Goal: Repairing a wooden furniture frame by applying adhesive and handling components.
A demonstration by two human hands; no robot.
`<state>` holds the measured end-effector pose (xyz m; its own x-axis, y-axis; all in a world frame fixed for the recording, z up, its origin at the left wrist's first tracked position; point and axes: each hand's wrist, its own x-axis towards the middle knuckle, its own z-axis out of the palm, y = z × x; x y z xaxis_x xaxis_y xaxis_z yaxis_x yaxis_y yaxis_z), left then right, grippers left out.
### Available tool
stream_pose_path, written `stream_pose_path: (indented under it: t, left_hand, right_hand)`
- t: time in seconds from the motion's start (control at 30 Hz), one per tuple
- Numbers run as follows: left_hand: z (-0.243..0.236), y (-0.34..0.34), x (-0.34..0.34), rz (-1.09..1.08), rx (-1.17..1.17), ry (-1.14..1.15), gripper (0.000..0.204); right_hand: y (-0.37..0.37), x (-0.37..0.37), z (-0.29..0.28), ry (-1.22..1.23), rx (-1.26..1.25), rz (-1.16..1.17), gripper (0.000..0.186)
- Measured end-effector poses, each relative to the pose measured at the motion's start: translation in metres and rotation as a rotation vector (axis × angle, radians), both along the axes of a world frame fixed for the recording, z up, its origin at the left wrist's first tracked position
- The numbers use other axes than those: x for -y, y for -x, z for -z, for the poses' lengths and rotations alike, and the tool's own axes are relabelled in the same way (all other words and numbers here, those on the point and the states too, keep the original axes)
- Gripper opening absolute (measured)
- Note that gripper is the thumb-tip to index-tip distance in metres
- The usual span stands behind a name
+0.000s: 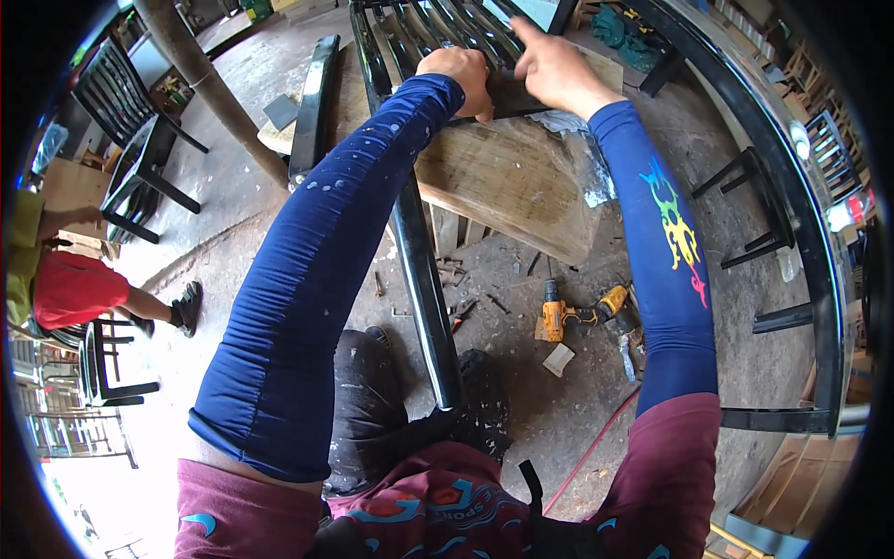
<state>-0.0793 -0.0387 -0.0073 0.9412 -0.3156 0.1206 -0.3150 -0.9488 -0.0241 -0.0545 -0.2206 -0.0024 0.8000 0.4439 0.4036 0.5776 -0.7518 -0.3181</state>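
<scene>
A glossy black slatted chair [430,307] lies over a wooden board, one long leg reaching toward my lap and its slats at the top of the view. My left hand [458,76] is closed at the near end of the slats, knuckles up. Whatever its fingers wrap is hidden beneath it. Just to its right, my right hand [559,74] hovers by a dark rail, index finger stretched out and thumb apart, with nothing visible in it. The worn wooden board [507,177] lies under both hands, with crumpled silvery sheeting [596,177] at its right edge.
On the floor lie a yellow drill [553,312], a second yellow power tool [612,303], pliers [463,314] and scattered scraps. A black frame [819,279] curves along the right. A post [209,88], black chairs [140,140] and a person in red shorts [79,289] are at left.
</scene>
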Motion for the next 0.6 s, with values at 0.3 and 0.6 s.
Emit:
stream_pose_path:
  t: [0.3, 0.6]
  left_hand:
    - [-0.004, 0.002, 0.008, 0.043, 0.008, -0.041, 0.060]
    - [0.002, 0.000, 0.004, 0.028, 0.052, 0.006, 0.058]
  right_hand:
    - [-0.005, 0.000, -0.006, 0.271, 0.314, -0.207, 0.019]
    - [0.000, -0.028, -0.029, 0.490, 0.249, 0.067, 0.029]
